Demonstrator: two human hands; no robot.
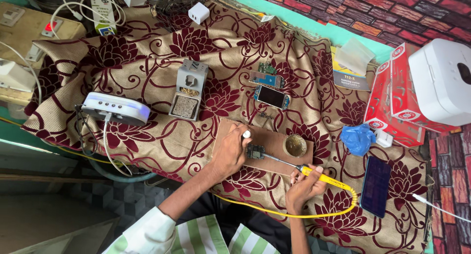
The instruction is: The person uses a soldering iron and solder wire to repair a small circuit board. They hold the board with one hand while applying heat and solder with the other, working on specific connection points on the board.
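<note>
My right hand (305, 184) grips a yellow-handled soldering iron (327, 180), and its metal tip reaches left to a small dark circuit board (255, 152) on a brown wooden board (274, 141). My left hand (230, 148) rests on that wooden board just left of the circuit board, its fingers closed around a small white-tipped object (246, 134). A round tin of yellowish paste (295, 145) sits on the wooden board to the right. The iron's yellow cord (274, 214) loops back under my arms.
A floral cloth (147, 63) covers the table. On it lie a tip-cleaner stand (188, 89), a white soldering station (116, 108), a small phone and parts (271, 96), a dark phone (375, 186), a blue crumpled bag (357, 139), red boxes (392, 94) and a white case (441, 80).
</note>
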